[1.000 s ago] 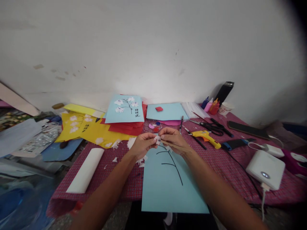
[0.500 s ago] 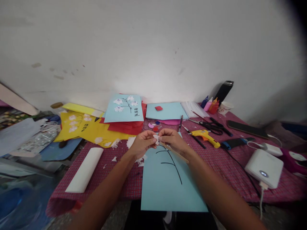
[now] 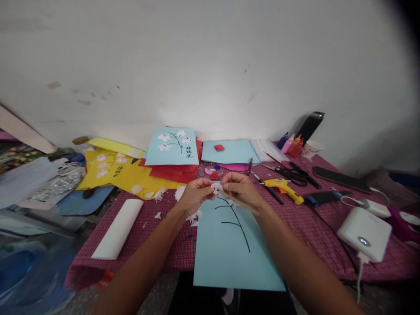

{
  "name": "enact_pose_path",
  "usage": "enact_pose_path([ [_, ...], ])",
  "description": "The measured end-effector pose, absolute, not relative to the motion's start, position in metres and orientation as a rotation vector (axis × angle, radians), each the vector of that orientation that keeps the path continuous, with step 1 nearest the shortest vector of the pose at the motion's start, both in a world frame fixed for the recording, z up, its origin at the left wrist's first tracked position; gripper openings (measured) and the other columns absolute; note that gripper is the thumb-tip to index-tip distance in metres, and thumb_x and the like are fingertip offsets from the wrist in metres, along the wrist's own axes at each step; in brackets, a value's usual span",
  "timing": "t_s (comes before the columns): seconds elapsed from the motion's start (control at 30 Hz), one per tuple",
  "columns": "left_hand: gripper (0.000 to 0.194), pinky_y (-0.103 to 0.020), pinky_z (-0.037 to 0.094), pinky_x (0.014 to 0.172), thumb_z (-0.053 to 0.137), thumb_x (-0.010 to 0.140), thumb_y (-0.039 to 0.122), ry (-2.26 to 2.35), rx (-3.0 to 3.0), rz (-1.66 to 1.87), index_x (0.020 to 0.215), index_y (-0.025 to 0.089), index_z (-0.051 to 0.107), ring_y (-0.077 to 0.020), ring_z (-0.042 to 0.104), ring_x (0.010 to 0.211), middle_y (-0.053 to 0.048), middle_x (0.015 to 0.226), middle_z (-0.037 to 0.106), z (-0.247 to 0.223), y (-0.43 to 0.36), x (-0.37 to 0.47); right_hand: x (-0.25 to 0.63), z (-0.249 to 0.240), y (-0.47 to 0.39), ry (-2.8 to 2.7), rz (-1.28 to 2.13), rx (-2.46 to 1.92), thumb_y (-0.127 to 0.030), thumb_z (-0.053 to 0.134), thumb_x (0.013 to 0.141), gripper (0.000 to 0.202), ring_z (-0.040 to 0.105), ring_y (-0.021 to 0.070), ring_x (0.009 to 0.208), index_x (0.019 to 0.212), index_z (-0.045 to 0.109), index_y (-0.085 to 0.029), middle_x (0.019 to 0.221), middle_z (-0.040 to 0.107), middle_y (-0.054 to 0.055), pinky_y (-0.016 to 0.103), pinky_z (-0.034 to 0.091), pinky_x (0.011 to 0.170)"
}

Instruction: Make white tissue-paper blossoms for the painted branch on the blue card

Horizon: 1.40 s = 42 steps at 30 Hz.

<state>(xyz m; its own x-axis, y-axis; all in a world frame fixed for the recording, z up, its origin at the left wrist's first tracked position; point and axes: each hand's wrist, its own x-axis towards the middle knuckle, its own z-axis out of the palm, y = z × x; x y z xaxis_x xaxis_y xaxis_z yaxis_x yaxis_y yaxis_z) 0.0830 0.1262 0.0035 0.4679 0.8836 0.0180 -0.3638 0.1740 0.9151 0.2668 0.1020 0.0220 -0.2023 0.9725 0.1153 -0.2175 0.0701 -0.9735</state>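
Note:
A small crumpled piece of white paper (image 3: pixel 216 188) is pinched between the fingertips of my left hand (image 3: pixel 196 194) and my right hand (image 3: pixel 242 190). A flat wooden stick (image 3: pixel 244 205) is also in my right hand, running under the palm towards the wrist. Both hands are closed, over the upper end of a light blue sheet (image 3: pixel 226 262). Black curved branch lines (image 3: pixel 241 232) are drawn on that sheet. Torn white scraps (image 3: pixel 193 217) lie by my left wrist. My fingers partly hide the paper.
White rolled paper (image 3: pixel 118 229) lies at left. Behind are a blue sheet with paper flowers (image 3: pixel 172 151) and yellow sheets (image 3: pixel 108 168). To the right are a yellow glue gun (image 3: pixel 284 189), black scissors (image 3: pixel 292 175), a white power bank (image 3: pixel 365 234) and a black flask (image 3: pixel 310 127).
The white paper looks more crumpled between my fingertips, and my right fingers have lifted slightly. The whole view has shifted a little, with the other items where they were.

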Motion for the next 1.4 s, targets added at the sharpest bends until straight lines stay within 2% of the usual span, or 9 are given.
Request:
enact_pose_path([
  [0.17, 0.025, -0.023, 0.050, 0.060, 0.078, 0.069, 0.025, 0.613, 1.028, 0.973, 0.086, 0.012, 0.065, -0.0119, 0.064, 0.066, -0.005, 0.078, 0.069, 0.004, 0.126, 0.083, 0.266, 0.018, 0.105, -1.144, 1.447, -0.841, -0.030, 0.067, 0.075, 0.021, 0.047, 0.0095, 0.048, 0.092, 0.066, -0.017, 0.063, 0.057, -0.001, 0.022, 0.035, 0.044],
  [0.27, 0.025, -0.021, 0.050, 0.060, 0.078, 0.069, 0.023, 0.623, 0.988, 0.994, 0.086, 0.011, 0.065, -0.0114, 0.064, 0.066, -0.004, 0.075, 0.068, 0.004, 0.127, 0.083, 0.264, 0.015, 0.107, -1.190, 1.401, -0.885, -0.035, 0.067, 0.076, 0.025, 0.046, 0.0090, 0.046, 0.094, 0.066, -0.017, 0.066, 0.059, -0.001, 0.022, 0.036, 0.042],
  [0.37, 0.025, -0.020, 0.051, 0.060, 0.078, 0.069, 0.021, 0.644, 0.890, 1.035, 0.087, 0.012, 0.065, -0.0106, 0.065, 0.067, -0.004, 0.075, 0.068, 0.003, 0.130, 0.083, 0.262, 0.015, 0.107, -1.268, 1.249, -0.885, -0.030, 0.070, 0.074, 0.027, 0.045, 0.0076, 0.048, 0.098, 0.066, -0.019, 0.070, 0.058, -0.002, 0.021, 0.036, 0.043],
  [0.5, 0.024, -0.019, 0.052, 0.063, 0.078, 0.068, 0.017, 0.648, 0.759, 1.100, 0.085, 0.012, 0.064, -0.0096, 0.065, 0.069, -0.002, 0.074, 0.067, 0.000, 0.134, 0.081, 0.260, 0.019, 0.103, -1.359, 1.231, -0.809, -0.024, 0.073, 0.070, 0.046, 0.050, 0.0099, 0.057, 0.115, 0.062, -0.023, 0.081, 0.060, -0.001, 0.023, 0.042, 0.048],
  [0.67, 0.024, -0.020, 0.052, 0.064, 0.079, 0.068, 0.020, 0.657, 0.765, 1.091, 0.085, 0.013, 0.062, -0.0108, 0.066, 0.071, -0.002, 0.076, 0.067, 0.000, 0.135, 0.080, 0.257, 0.019, 0.103, -1.270, 1.113, -0.834, -0.031, 0.068, 0.078, 0.019, 0.050, 0.0093, 0.049, 0.092, 0.068, -0.019, 0.075, 0.064, 0.002, 0.024, 0.040, 0.045],
  [0.9, 0.030, -0.024, 0.051, 0.061, 0.078, 0.069, 0.031, 0.694, 0.971, 1.021, 0.086, 0.012, 0.063, -0.0127, 0.065, 0.066, -0.006, 0.078, 0.069, 0.001, 0.129, 0.084, 0.255, 0.014, 0.105, -1.138, 1.073, -0.934, -0.040, 0.065, 0.079, 0.023, 0.047, 0.0083, 0.043, 0.080, 0.064, -0.017, 0.066, 0.061, 0.000, 0.022, 0.035, 0.041],
  [1.03, 0.029, -0.025, 0.050, 0.060, 0.077, 0.070, 0.032, 0.699, 1.043, 1.008, 0.086, 0.012, 0.063, -0.0131, 0.064, 0.065, -0.006, 0.078, 0.069, -0.001, 0.128, 0.086, 0.255, 0.015, 0.104, -1.110, 1.135, -0.915, -0.038, 0.064, 0.080, 0.022, 0.046, 0.0085, 0.040, 0.087, 0.062, -0.018, 0.059, 0.058, -0.002, 0.022, 0.033, 0.038],
  [1.17, 0.030, -0.024, 0.049, 0.060, 0.076, 0.070, 0.033, 0.700, 1.037, 1.022, 0.087, 0.012, 0.063, -0.0119, 0.063, 0.065, -0.006, 0.079, 0.069, -0.001, 0.129, 0.086, 0.257, 0.014, 0.104, -1.133, 1.180, -0.837, -0.034, 0.065, 0.079, 0.022, 0.049, 0.0092, 0.044, 0.094, 0.063, -0.017, 0.067, 0.062, 0.000, 0.023, 0.037, 0.042],
  [1.4, 0.032, -0.023, 0.049, 0.059, 0.078, 0.068, 0.035, 0.712, 1.006, 1.027, 0.086, 0.012, 0.064, -0.0117, 0.063, 0.064, -0.006, 0.077, 0.069, 0.001, 0.129, 0.086, 0.256, 0.011, 0.107, -1.176, 1.052, -0.927, -0.040, 0.065, 0.080, 0.024, 0.048, 0.0087, 0.042, 0.087, 0.063, -0.017, 0.068, 0.064, 0.001, 0.023, 0.035, 0.040],
])
